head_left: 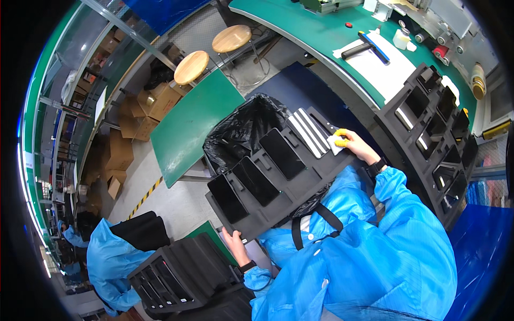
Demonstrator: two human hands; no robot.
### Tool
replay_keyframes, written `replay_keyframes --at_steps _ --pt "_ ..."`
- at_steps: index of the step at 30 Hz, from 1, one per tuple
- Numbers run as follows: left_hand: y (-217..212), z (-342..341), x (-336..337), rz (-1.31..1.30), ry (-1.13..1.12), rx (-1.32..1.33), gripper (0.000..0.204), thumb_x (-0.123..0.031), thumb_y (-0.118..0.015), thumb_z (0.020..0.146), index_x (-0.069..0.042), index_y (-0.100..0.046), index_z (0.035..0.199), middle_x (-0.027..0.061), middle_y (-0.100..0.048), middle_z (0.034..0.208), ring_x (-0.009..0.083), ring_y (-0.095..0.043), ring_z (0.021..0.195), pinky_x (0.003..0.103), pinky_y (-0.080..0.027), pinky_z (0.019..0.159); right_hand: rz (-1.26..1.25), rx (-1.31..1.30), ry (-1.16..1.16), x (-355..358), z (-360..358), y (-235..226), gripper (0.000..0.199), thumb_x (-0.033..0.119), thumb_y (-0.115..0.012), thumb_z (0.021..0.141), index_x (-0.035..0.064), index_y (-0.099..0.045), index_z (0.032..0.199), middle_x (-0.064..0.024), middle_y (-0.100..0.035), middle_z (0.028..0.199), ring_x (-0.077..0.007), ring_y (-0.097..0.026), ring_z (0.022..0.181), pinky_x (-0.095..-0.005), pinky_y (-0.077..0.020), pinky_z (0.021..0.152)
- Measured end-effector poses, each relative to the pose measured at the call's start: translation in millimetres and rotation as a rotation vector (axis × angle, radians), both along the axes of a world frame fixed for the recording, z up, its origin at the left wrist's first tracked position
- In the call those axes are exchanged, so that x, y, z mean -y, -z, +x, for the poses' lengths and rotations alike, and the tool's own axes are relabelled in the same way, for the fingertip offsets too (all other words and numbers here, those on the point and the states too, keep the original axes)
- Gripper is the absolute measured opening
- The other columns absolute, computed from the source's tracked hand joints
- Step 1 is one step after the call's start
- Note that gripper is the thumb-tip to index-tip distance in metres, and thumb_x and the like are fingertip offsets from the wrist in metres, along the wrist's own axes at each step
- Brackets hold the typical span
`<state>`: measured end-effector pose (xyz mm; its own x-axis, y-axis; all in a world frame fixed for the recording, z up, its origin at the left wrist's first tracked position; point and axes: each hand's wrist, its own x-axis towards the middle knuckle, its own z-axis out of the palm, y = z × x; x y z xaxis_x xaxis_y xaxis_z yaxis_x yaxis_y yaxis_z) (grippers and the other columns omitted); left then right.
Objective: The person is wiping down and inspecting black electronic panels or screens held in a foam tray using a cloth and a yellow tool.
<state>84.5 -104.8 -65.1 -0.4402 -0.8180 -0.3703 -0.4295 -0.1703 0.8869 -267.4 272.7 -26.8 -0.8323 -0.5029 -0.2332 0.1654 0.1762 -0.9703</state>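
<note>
A black foam tray (257, 216) is held in front of me, tilted, with several dark phone-sized glass panels in its slots. Three panels, such as the middle panel (256, 181), look plain black; the panel at the right end (309, 132) reflects white stripes. My left hand (235, 245) grips the tray's near left corner, thumb on top. At the tray's right end, my right hand (357, 145), with yellow covers on its fingertips, is closed on a small white cloth (336, 144) beside the striped panel. Its lower fingers are partly hidden.
Behind the tray stands a bin lined with a black bag (241, 125), beside a green table (195, 125). More loaded black trays (428, 139) stand at right; stacked trays (184, 273) lie lower left. A person in a blue coat (110, 262) is at left. Two stools (191, 68) stand farther back.
</note>
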Motion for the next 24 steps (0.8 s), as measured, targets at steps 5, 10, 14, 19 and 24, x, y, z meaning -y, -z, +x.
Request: replay_keyframes --at_steps 5,10,14,19,24 --pt "-15.0 -23.4 23.9 -0.01 0.041 -0.065 0.075 -0.007 -0.052 0.072 0.009 -0.026 0.14 0.0209 -0.036 0.139 0.0248 -0.043 0.119 0.029 -0.036 0.097 0.007 -0.093 0.015 22.1 -31.3 -2.0 0.022 0.012 -0.064 0.08 0.001 -0.062 0.1 -0.0029 -0.062 0.092 -0.0109 -0.055 0.086 -0.0245 -0.0429 0.08" --pt "-29.2 -81.3 64.5 -0.088 0.058 -0.021 0.074 -0.012 -0.054 0.074 0.009 -0.026 0.14 0.0213 -0.036 0.14 0.0243 -0.044 0.118 0.029 -0.036 0.098 -0.002 -0.128 0.023 64.9 -82.6 -7.6 0.023 0.013 -0.064 0.081 0.0003 -0.06 0.1 -0.0026 -0.061 0.092 -0.0108 -0.054 0.087 -0.0243 -0.0426 0.079" --pt "-25.4 -135.1 93.1 -0.152 0.084 -0.095 0.069 -0.01 -0.052 0.074 0.01 -0.03 0.137 0.0179 -0.046 0.128 0.0229 -0.048 0.107 0.029 -0.039 0.092 -0.045 -0.141 0.039 99.9 -130.9 8.5 0.023 0.011 -0.064 0.082 0.0006 -0.06 0.102 -0.0021 -0.06 0.091 -0.0106 -0.054 0.086 -0.0242 -0.0424 0.078" --pt "-6.0 -160.3 122.3 -0.169 0.096 -0.101 0.067 -0.006 -0.052 0.071 0.009 -0.035 0.134 0.0147 -0.052 0.116 0.0215 -0.051 0.1 0.029 -0.042 0.087 -0.007 -0.132 0.023 130.7 -159.3 21.3 0.022 0.009 -0.063 0.083 0.0008 -0.06 0.103 -0.0016 -0.06 0.091 -0.0104 -0.054 0.087 -0.0242 -0.0425 0.078" --pt "-16.1 -173.0 115.6 -0.13 0.022 -0.113 0.063 -0.005 -0.05 0.07 0.008 -0.039 0.13 0.0131 -0.054 0.111 0.0196 -0.052 0.094 0.028 -0.044 0.082 -0.05 -0.092 0.031 132.1 -167.3 35.3 0.023 0.01 -0.062 0.083 0.0011 -0.059 0.104 -0.0007 -0.06 0.091 -0.0103 -0.054 0.087 -0.0233 -0.0419 0.079"
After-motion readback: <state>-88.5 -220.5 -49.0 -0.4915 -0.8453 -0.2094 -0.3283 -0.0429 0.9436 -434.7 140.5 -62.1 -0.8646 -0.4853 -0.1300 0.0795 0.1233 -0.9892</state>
